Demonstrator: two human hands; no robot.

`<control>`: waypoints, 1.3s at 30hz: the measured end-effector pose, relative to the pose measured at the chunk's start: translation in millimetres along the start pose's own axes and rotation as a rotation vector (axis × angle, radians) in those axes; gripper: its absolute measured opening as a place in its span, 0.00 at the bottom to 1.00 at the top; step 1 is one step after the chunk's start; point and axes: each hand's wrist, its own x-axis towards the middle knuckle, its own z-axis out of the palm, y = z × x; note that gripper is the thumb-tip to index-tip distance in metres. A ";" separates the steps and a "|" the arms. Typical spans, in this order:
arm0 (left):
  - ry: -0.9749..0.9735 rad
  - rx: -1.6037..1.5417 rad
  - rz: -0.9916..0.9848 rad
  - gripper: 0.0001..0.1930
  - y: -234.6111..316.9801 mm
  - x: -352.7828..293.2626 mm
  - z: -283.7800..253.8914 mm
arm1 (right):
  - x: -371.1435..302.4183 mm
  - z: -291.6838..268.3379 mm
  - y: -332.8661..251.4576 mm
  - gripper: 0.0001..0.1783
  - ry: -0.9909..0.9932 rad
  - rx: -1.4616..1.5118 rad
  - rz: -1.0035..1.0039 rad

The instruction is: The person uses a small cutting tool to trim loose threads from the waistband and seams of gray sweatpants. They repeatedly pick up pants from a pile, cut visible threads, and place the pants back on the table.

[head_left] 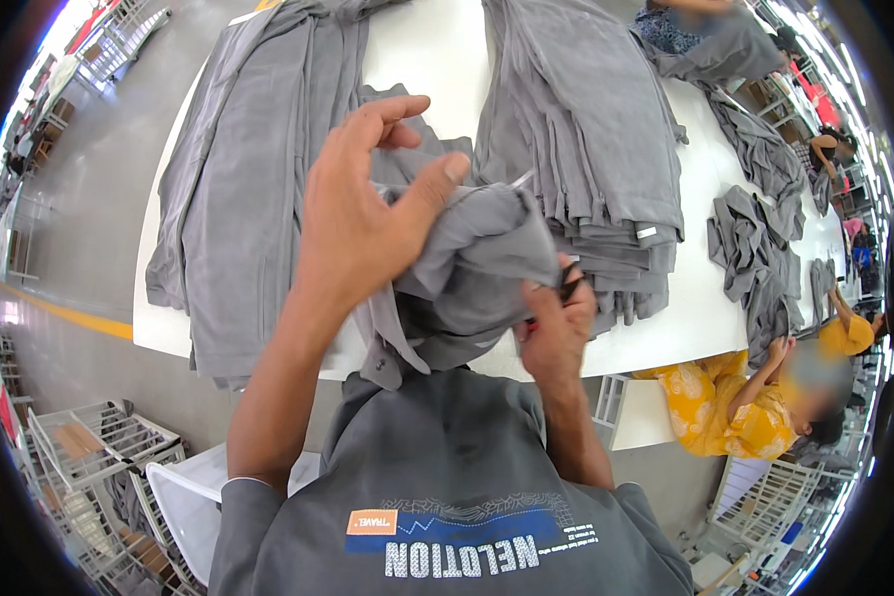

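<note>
A grey garment (487, 253) is bunched up in front of my chest, above the near edge of the white table. A waistband end with a round button (380, 365) hangs from its lower left. My left hand (363, 214) is at the garment's left side, its thumb and fingers spread apart with nothing between them. At the garment's right edge, my right hand (558, 323) is closed around a small black tool (569, 282) with a bit of red, apparently thread snips, mostly hidden by the fingers. A small white tag (522, 180) shows at the garment's top.
Grey trousers lie in a long pile (238, 199) on the left of the white table (422, 55) and a thicker stack (586, 129) on the right. Loose grey garments (755, 243) lie farther right, near a person in yellow (730, 402). A white plastic chair (194, 492) stands at lower left.
</note>
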 end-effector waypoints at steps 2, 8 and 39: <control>0.020 0.087 0.200 0.31 10.3 -14.1 -6.0 | 0.5 3.4 -27.5 0.08 0.037 -0.012 -0.059; -0.030 -0.315 -0.134 0.29 38.1 -57.0 11.2 | 8.3 11.1 -58.9 0.08 -0.145 0.104 -0.085; -0.213 -1.111 -0.990 0.23 -5.9 -75.5 -10.7 | 37.9 2.0 -16.0 0.20 -0.288 -0.473 -0.083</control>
